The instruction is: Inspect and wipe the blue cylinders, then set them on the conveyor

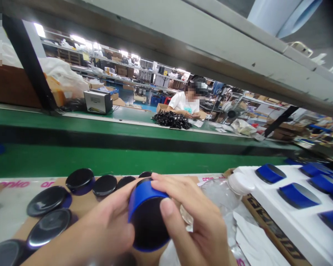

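**Blue drum in both hands, black end turned to the wearer**

The drum (149, 218) is held up in front of the wearer, above the near side of the work area. It is short and round; its axis runs from the wearer forward and somewhat upward, so the black end points back and a little down. The blue side shows along the top and left of that end.

The left hand (113, 218) holds it from the left, thumb low by the black end. The right hand (202, 218) holds it from the right, its fingers bent over the top of the blue side and its thumb at the edge of the black end. The fingers of both hands are closed round the drum; how the hidden ones lie, I cannot tell.

To the left, dark caps (49, 200) rest on cardboard (81, 205), round tops up. Right of the hands stands a clear bottle (219, 190) with a white lid (241, 183), and beyond it white foam (266, 195) carries blue pieces (299, 195). Across the green surface (100, 159), a person (180, 101) sits behind a black heap (172, 119).
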A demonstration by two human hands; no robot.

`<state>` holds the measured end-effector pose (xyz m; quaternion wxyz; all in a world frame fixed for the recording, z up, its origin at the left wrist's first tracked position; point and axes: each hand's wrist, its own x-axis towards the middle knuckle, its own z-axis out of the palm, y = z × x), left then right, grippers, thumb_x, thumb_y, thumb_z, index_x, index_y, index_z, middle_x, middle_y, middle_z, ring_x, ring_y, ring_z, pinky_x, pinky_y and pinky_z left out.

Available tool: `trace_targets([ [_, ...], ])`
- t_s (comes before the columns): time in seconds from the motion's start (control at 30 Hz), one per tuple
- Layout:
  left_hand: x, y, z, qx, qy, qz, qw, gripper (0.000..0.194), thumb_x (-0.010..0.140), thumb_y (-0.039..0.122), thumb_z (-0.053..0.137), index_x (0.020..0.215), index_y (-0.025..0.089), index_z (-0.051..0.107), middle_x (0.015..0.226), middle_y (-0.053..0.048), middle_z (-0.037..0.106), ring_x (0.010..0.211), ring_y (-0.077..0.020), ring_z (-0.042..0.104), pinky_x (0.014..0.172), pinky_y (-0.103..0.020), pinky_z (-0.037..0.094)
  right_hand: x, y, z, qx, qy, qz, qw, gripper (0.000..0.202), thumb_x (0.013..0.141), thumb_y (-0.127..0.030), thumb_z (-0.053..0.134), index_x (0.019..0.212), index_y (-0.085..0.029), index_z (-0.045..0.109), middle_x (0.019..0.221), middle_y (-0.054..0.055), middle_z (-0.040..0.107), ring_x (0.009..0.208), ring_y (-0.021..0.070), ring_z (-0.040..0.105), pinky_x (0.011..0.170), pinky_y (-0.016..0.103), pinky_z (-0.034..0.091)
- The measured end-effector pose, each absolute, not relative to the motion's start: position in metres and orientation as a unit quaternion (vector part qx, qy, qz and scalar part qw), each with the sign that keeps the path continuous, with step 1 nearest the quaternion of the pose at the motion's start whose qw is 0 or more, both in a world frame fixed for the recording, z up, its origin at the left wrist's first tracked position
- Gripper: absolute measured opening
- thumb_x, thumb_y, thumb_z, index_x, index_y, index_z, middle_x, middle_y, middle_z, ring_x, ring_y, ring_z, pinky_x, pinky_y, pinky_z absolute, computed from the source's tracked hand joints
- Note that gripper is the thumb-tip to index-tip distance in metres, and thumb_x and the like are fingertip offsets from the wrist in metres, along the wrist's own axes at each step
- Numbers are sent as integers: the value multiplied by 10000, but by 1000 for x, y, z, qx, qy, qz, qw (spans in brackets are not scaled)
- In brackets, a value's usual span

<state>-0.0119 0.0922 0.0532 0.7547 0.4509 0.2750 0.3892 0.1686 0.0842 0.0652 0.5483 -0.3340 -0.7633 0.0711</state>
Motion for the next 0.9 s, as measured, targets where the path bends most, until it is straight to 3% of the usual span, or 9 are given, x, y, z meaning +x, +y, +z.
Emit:
trace_targets([
  [0.07,-11,93,52,436,268,393,764,652,678,527,895,1272,343,698,1450,-20,630,1441,-342,457,1214,-454,334,176,85,70,-336,-778,109,519,282,937,-85,560,1153,-173,720,1143,9,787,1067,104,706,955,191,554],
  [0.23,-9,93,55,396,259,382,794,688,752,475,855,1374,315,609,1490,-56,588,1466,-356,413,1226,-475,297,183,84,74,-374,-804,115,448,323,938,-189,598,1260,-174,622,1251,44,728,1171,140,665,1032,229,537],
  [0.4,-11,93,60,395,286,377,788,631,762,512,838,1331,329,636,1434,-17,636,1409,-293,499,1150,-356,398,185,84,75,-345,-872,98,332,988,734,-385,879,1529,-152,341,1513,95,540,1406,196,509,1142,233,448],
  [0.5,-11,93,63,377,263,372,806,517,812,491,809,1284,341,663,1353,25,693,1342,-230,573,1049,-265,462,185,84,73,-373,-858,83,344,930,784,-454,826,1520,-160,339,1483,110,571,1378,195,550,1087,232,495],
  [0.63,-11,94,63,371,207,377,823,553,853,477,772,1357,316,610,1400,-19,666,1357,-297,560,1081,-362,463,181,85,72,-362,-865,37,344,920,892,-591,665,1531,-62,266,1491,197,551,1409,210,520,1078,225,487],
  [0.73,-11,94,61,390,213,396,803,544,855,478,766,1350,309,617,1457,-16,618,1417,-309,491,1126,-390,434,179,85,69,-362,-861,45,353,881,932,-498,652,1559,-54,221,1528,187,512,1438,188,480,1096,192,450],
  [0.8,-11,93,60,391,216,407,797,532,852,471,768,1339,313,625,1462,-16,613,1427,-306,477,1146,-402,416,182,84,67,-366,-851,82,366,806,936,-330,653,1580,-106,224,1569,127,475,1464,163,440,1146,194,393],
  [0.9,-9,91,60,365,222,414,804,524,848,462,768,1333,325,624,1427,-15,643,1416,-308,490,1171,-436,384,191,83,66,-336,-848,170,373,755,933,-133,505,1613,-230,193,1643,0,370,1505,128,361,1194,214,347],
])
